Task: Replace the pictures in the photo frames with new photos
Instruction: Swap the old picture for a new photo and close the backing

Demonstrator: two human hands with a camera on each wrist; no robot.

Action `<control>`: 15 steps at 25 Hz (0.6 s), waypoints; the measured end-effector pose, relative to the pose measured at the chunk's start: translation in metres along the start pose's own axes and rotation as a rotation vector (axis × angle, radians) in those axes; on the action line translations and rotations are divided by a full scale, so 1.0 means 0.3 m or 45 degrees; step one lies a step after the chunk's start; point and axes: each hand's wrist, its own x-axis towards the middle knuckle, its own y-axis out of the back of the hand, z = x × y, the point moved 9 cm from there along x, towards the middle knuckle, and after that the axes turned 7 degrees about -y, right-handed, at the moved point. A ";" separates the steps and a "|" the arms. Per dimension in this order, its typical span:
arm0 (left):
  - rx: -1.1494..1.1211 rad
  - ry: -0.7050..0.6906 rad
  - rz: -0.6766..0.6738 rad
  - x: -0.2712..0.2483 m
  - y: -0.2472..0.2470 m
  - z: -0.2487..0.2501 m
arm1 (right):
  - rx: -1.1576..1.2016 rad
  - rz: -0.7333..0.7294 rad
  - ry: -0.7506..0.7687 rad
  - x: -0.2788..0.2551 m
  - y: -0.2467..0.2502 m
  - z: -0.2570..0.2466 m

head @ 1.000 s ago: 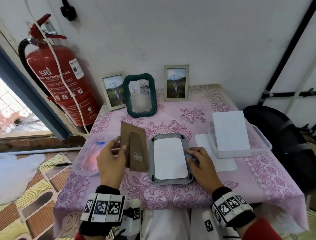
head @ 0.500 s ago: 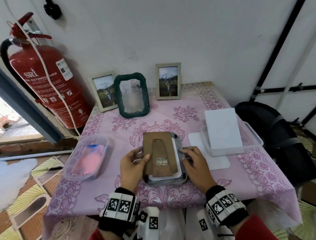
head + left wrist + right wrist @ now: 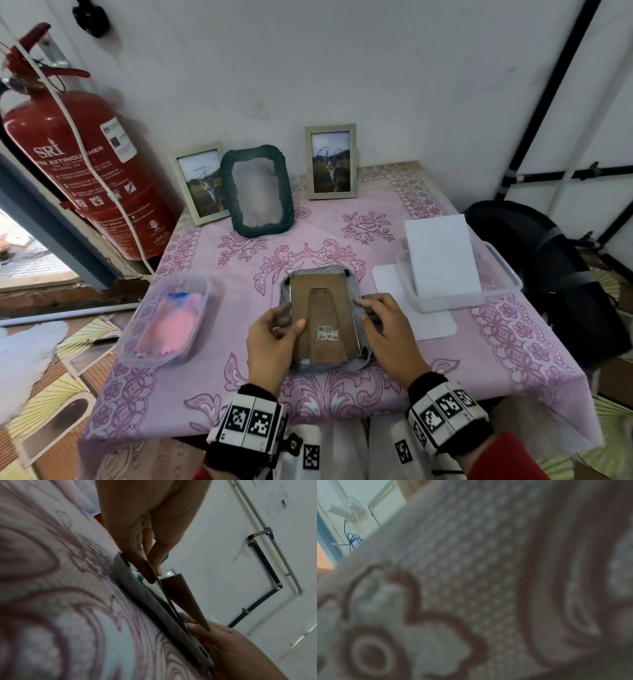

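A grey photo frame (image 3: 357, 287) lies face down near the table's front edge. A brown backing board (image 3: 322, 305) with a fold-out stand (image 3: 185, 599) lies on it, tilted slightly, and a white photo edge (image 3: 356, 330) shows beneath. My left hand (image 3: 274, 339) pinches the board's left edge, thumb on top (image 3: 154, 561), fingers underneath. My right hand (image 3: 387, 329) holds the frame's right rim with bent fingers. The right wrist view shows only blurred tablecloth.
Three framed pictures stand at the back: beige (image 3: 202, 183), dark green (image 3: 257, 192), beige (image 3: 330, 162). A clear tub (image 3: 507, 274) with white paper sits right, over a white sheet (image 3: 435, 325). A tub with pink cloth (image 3: 168, 318) sits left. A fire extinguisher (image 3: 78, 171) stands beyond.
My left hand carried the backing board from beside the frame onto it, covering the white photo. My right hand stayed on the frame's right rim.
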 end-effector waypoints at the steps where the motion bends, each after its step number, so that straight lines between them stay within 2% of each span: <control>1: 0.048 -0.020 -0.001 -0.001 0.001 0.004 | -0.001 -0.001 0.000 -0.001 0.000 0.000; 7: 0.466 -0.157 -0.018 -0.008 0.005 0.049 | -0.016 0.000 0.014 -0.004 -0.004 0.003; 13: 0.645 -0.112 0.018 -0.004 0.035 0.036 | -0.102 0.014 0.053 -0.001 -0.011 0.009; 15: 0.678 -0.097 -0.022 0.001 0.035 0.022 | -0.148 0.012 0.063 0.000 -0.018 0.010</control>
